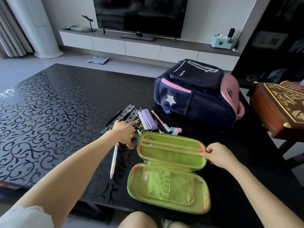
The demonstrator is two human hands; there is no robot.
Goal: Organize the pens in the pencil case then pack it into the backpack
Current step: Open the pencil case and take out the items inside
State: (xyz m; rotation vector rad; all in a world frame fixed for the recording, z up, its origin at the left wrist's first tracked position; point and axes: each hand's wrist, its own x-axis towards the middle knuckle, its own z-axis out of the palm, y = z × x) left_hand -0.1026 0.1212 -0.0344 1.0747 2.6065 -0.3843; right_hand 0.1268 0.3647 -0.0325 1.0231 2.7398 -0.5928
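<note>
Green pencil case (167, 183), right hand (218, 156) pinching edge

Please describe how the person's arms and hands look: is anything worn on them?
Both forearms are bare. The left hand and the right hand have no gloves, and no ring, watch or bracelet shows. A short white sleeve with a frilled edge covers the top of the left arm; no sleeve shows on the right.
</note>
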